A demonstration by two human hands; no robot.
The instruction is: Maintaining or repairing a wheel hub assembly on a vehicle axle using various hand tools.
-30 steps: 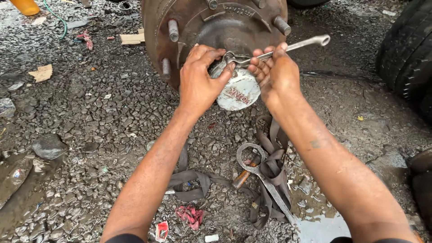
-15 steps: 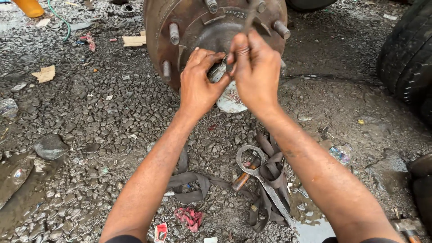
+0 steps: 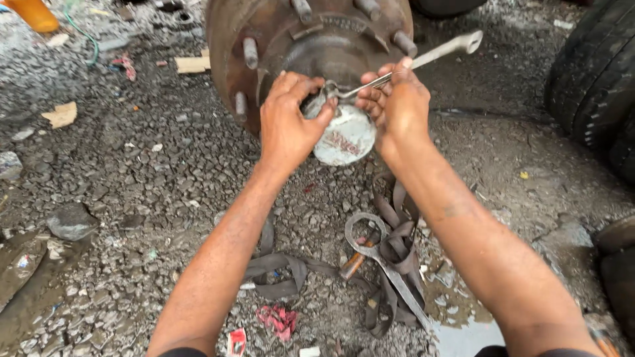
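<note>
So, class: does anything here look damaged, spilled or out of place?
Yes. The wheel hub is rusty. A large wrench lies tangled in grey straps on dirty gravel beside a puddle, with red scraps littered nearby.

1. Wheel studs [image 3: 250, 53] ring the rusty hub [image 3: 311, 39], crowding the far side.
2. Big wrench [image 3: 383, 264] and straps [image 3: 397, 244] clutter the near ground.
3. Tyres [image 3: 595, 79] wall off the right.
4. Gravel [image 3: 132, 165] lies open left.
</note>
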